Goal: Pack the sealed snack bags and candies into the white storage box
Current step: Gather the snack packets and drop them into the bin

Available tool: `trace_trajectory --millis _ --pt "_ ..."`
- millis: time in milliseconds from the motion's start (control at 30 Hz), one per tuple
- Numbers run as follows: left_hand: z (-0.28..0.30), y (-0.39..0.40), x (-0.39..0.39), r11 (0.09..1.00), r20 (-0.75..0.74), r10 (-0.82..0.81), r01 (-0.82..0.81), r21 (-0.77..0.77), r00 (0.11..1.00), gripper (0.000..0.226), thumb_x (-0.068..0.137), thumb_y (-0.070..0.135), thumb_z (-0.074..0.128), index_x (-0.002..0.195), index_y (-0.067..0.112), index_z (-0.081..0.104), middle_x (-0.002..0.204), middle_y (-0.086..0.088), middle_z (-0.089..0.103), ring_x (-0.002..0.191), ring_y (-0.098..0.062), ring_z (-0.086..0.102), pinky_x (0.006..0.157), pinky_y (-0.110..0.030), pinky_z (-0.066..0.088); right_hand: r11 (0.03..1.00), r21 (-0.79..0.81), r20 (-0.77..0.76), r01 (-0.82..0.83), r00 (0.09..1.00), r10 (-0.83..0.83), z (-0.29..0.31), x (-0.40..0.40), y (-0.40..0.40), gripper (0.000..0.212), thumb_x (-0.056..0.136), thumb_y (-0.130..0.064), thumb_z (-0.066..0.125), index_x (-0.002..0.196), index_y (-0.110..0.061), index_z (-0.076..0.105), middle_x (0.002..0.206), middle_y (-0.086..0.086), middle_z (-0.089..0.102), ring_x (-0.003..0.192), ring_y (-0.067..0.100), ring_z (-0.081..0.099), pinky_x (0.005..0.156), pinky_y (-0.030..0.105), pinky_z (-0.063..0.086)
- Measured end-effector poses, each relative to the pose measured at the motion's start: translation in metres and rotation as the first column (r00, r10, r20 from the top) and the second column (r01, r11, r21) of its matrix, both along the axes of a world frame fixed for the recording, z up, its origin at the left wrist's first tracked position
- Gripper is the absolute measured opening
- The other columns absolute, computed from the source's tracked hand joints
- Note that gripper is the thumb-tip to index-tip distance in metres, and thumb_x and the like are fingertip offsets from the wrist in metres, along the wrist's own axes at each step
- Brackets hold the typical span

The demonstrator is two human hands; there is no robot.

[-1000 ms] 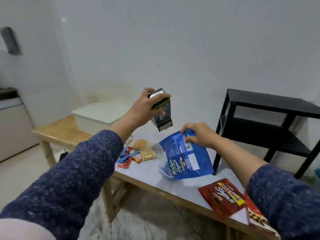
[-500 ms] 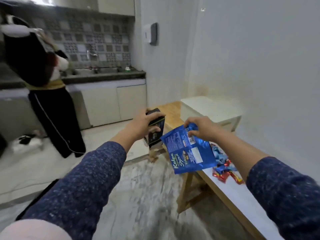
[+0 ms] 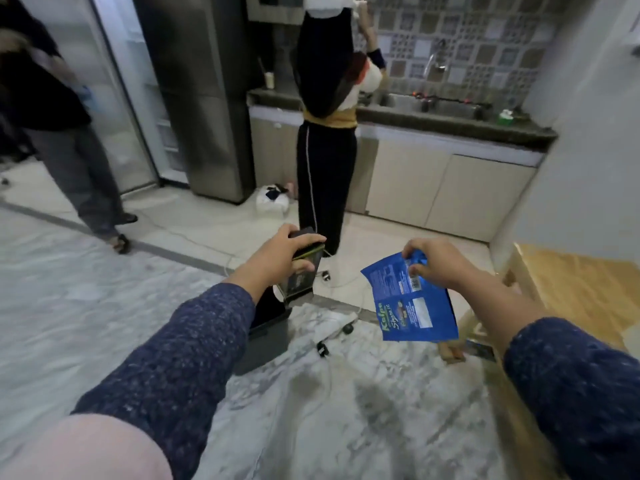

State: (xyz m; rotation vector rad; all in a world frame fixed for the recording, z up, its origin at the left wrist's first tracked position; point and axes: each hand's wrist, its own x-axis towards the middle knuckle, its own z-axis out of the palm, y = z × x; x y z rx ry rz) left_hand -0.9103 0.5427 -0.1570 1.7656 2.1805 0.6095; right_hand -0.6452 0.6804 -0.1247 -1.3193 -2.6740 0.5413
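My left hand [image 3: 282, 259] grips the top of a small dark silver snack pouch [image 3: 299, 282], which hangs below it over the floor. A blue snack bag [image 3: 412, 306] with green lettering dangles from my right hand [image 3: 433, 263], which pinches its top edge. Both bags are held in the air, away from the wooden table [image 3: 585, 289] at the right edge. The white storage box and the candies are out of view.
A person in black trousers [image 3: 327, 181] stands at the kitchen counter [image 3: 450, 123] ahead. Another person [image 3: 69, 161] walks at the left. A dark bin [image 3: 266, 334] and loose cables [image 3: 332, 337] lie on the marble floor below my hands. A steel fridge [image 3: 204, 98] stands behind.
My view has swung left from the table to the kitchen. Both hands kept their bags and now hold them over the floor; the white box and candies have left the view.
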Motion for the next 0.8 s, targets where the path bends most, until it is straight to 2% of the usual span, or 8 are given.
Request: trace_trajectory --millis 167,300,467,667,800 --pt "-0.029 -0.008 -0.083 0.973 0.032 0.231 -0.23 -0.036 0.972 0.057 0.083 0.028 0.07 0.134 0.038 0.048 0.134 -0.007 0.031 0.121 -0.03 0.043 0.105 -0.032 0.035 0.987 -0.028 0.028 -0.158 0.987 0.159 -0.039 -0.11 0.052 0.026 0.082 -0.005 0.066 0.107 -0.012 0.064 0.112 0.014 0.065 0.092 0.025 0.057 0.076 0.026 0.041" --pt "-0.058 0.002 -0.15 0.944 0.029 0.324 -0.321 -0.075 0.946 0.057 0.085 0.029 0.067 0.137 0.038 0.045 0.138 -0.008 0.028 0.122 -0.03 0.042 0.103 -0.031 0.035 0.955 0.027 0.11 -0.295 0.951 0.29 -0.072 -0.21 0.077 0.031 0.087 -0.007 0.059 0.117 -0.013 0.06 0.116 0.015 0.064 0.104 0.033 0.059 0.083 0.034 0.046" --pt "-0.11 0.041 -0.231 0.918 0.08 0.387 -0.377 -0.121 0.918 0.059 0.086 0.029 0.066 0.14 0.037 0.042 0.139 -0.009 0.029 0.125 -0.031 0.041 0.105 -0.033 0.036 0.927 0.031 0.127 -0.375 0.921 0.368 -0.127 -0.326 0.114 0.033 0.089 -0.005 0.051 0.119 -0.016 0.056 0.114 0.016 0.063 0.1 0.036 0.059 0.08 0.04 0.05" --pt "-0.216 0.078 -0.289 0.869 0.16 0.467 -0.416 -0.269 0.87 0.061 0.087 0.027 0.066 0.141 0.034 0.04 0.142 -0.01 0.026 0.125 -0.031 0.04 0.103 -0.028 0.034 0.862 -0.06 0.157 -0.504 0.848 0.506 -0.236 -0.429 0.147 0.043 0.085 -0.001 0.047 0.124 -0.02 0.053 0.116 0.014 0.062 0.099 0.036 0.059 0.077 0.04 0.051" --pt "-0.294 0.093 -0.314 0.845 0.152 0.499 -0.441 -0.303 0.853 0.059 0.087 0.028 0.066 0.141 0.034 0.041 0.142 -0.01 0.027 0.122 -0.03 0.043 0.099 -0.025 0.035 0.817 -0.096 0.216 -0.569 0.789 0.575 -0.309 -0.477 0.161 0.054 0.089 0.001 0.044 0.136 -0.024 0.043 0.132 0.011 0.055 0.107 0.034 0.057 0.077 0.033 0.044"
